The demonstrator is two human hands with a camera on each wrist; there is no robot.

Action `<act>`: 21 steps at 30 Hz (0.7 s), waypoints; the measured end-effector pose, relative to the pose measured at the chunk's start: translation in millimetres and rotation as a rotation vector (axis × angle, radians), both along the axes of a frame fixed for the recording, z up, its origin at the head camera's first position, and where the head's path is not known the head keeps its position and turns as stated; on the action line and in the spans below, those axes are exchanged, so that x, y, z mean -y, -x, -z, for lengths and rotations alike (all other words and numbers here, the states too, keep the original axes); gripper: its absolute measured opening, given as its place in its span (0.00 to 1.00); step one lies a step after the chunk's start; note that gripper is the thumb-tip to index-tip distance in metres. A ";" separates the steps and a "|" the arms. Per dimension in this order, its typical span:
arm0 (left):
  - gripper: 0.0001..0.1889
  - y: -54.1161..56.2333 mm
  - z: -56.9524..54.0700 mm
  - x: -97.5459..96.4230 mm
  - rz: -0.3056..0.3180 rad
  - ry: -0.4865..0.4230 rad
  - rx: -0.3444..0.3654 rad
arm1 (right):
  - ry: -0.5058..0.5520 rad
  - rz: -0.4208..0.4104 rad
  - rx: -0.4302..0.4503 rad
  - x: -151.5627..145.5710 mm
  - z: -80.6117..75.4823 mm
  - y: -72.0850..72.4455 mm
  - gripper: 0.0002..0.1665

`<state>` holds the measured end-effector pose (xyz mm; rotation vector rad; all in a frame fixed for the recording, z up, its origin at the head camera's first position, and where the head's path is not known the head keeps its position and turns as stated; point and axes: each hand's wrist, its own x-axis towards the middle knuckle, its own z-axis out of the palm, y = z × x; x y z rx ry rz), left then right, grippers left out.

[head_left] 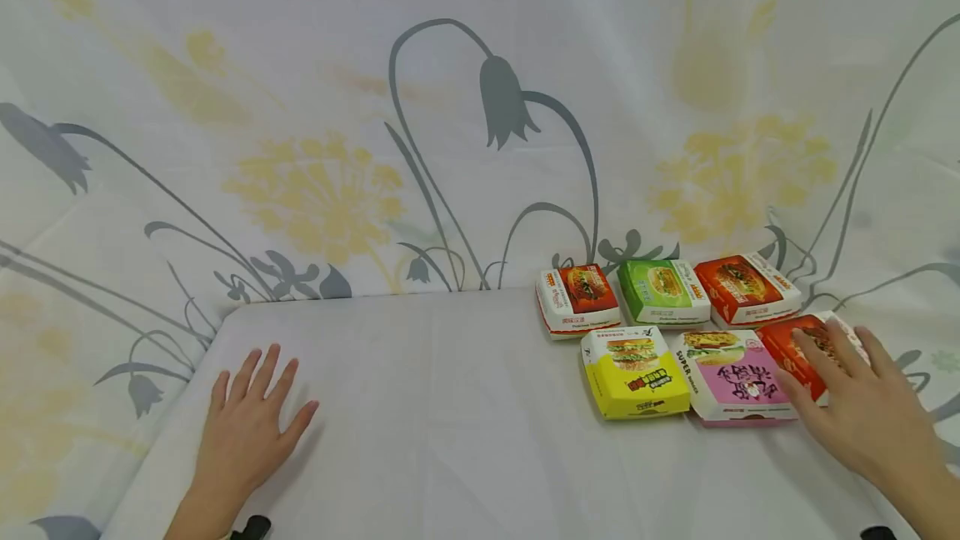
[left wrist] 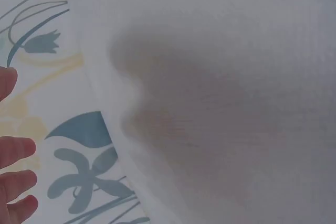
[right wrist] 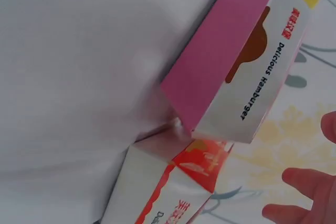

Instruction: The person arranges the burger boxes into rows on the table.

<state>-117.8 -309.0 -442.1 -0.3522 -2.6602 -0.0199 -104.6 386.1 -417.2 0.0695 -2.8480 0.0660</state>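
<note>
My left hand [head_left: 247,432] is held over the left part of the white table with its fingers spread and nothing in them. Its fingertips [left wrist: 20,150] show at the left edge of the left wrist view. My right hand [head_left: 870,407], also with fingers extended, is over the front-right red hamburger box [head_left: 798,340] and partly hides it; in the right wrist view its fingers [right wrist: 302,182] appear apart from the boxes. Nearest to it on the left is a pink-and-white hamburger box [head_left: 738,377]. A yellow-and-white burger box [head_left: 637,382] lies left of that.
Behind these boxes stand a red-and-white box [head_left: 577,298], a green box [head_left: 663,290] and another red box [head_left: 746,286], forming a back row. A white cloth with grey and yellow flowers [head_left: 450,148] hangs behind the white tabletop [head_left: 450,423].
</note>
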 end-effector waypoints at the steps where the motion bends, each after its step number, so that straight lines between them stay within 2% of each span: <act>1: 0.33 1.3 -0.3 -1.9 0.014 -0.004 -0.013 | 0.022 -0.012 0.004 1.8 -1.2 1.9 0.45; 5: 0.27 8.5 0.0 -8.6 0.068 -0.012 -0.059 | 0.122 -0.024 0.029 14.2 -9.8 12.0 0.42; 7: 0.24 10.8 0.5 -11.7 0.082 -0.018 -0.051 | 0.154 -0.037 0.035 22.6 -15.6 17.8 0.41; 11: 0.19 11.2 3.5 -19.3 0.095 -0.079 -0.004 | 0.226 -0.089 0.026 37.7 -26.7 30.1 0.37; 16: 0.17 12.8 8.3 -31.7 0.096 -0.225 0.047 | 0.343 -0.094 0.125 54.3 -40.3 46.0 0.39; 21: 0.17 17.1 9.4 -41.8 0.073 -0.375 0.181 | 0.426 -0.105 0.196 71.6 -51.3 61.7 0.40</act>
